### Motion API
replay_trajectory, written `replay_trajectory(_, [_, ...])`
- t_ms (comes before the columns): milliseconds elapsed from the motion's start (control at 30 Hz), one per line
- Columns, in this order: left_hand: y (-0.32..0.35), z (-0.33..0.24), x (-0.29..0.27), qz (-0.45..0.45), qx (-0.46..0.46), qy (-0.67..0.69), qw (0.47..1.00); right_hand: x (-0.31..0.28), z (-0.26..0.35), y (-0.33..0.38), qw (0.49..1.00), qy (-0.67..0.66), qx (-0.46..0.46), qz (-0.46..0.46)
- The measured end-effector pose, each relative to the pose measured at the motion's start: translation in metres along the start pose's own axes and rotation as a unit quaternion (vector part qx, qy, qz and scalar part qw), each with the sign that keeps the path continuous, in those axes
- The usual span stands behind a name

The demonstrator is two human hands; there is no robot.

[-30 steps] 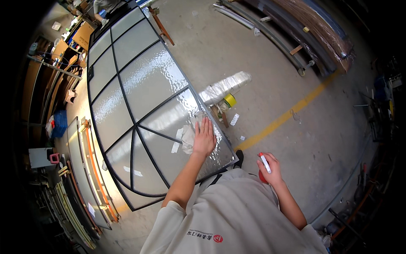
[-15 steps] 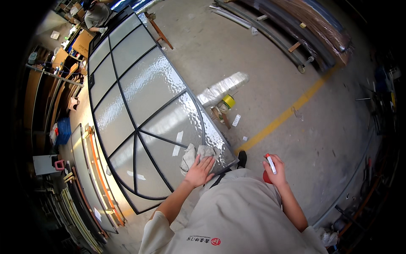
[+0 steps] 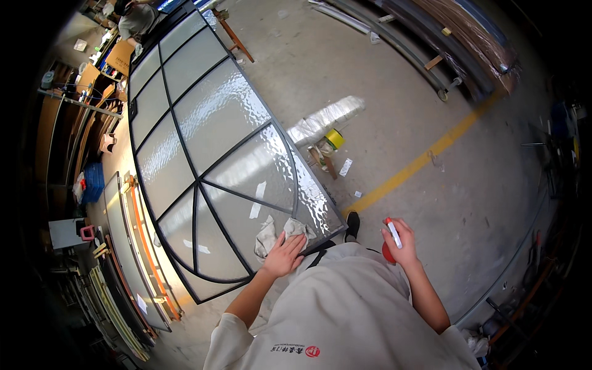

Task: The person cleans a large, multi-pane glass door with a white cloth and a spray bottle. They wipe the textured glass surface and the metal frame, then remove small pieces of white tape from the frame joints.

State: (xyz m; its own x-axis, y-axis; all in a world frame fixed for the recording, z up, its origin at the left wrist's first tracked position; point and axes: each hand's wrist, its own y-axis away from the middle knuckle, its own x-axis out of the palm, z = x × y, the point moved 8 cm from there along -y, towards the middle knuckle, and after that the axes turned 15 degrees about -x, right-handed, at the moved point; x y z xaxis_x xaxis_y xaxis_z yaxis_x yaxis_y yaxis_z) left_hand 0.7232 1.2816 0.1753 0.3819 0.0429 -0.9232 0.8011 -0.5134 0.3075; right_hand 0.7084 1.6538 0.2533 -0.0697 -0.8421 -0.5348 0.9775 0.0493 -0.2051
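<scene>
My left hand (image 3: 284, 254) lies flat on a crumpled light-grey rag (image 3: 265, 237), pressing it against a large glass panel. That panel (image 3: 157, 148) has textured panes and black bars, which fan out in an arch at its near end. The rag sits by the panel's near right corner, under and around my fingertips. My right hand (image 3: 404, 245) is off to the right, above the floor and away from the panel. Its fingers close around a slim white marker-like thing (image 3: 393, 235) with a red tip. A rounded red thing (image 3: 388, 253) shows below those fingers, partly hidden by the hand.
Strips of white tape (image 3: 258, 200) stick to the panes. A yellow roll (image 3: 334, 139) stands beside the panel. Wrapped long profiles (image 3: 450, 43) lie on a rack at far right. Another person (image 3: 137, 21) is at the panel's far end. Framed panels (image 3: 132, 246) lean at left.
My left hand and the rag have slid slightly left and toward me over the glass. The right hand keeps its grip. The far person's hand has moved left along the panel.
</scene>
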Motion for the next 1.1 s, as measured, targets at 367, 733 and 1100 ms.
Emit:
replay_trajectory(367, [-0.060,-0.054,-0.002,-0.062,-0.001,0.089,0.994,0.005,-0.005,-0.001,1.000,-0.014,0.020,0.016])
replay_trajectory(733, [0.071,0.051,-0.039,-0.074,0.047,0.024,0.996,-0.002,-0.006,0.008,1.000,0.001,0.016,-0.005])
replay_trajectory(1100, [-0.015,0.049,-0.024,-0.250,-0.174,0.273,0.912,-0.003,-0.001,-0.009,1.000,0.015,0.014,0.012])
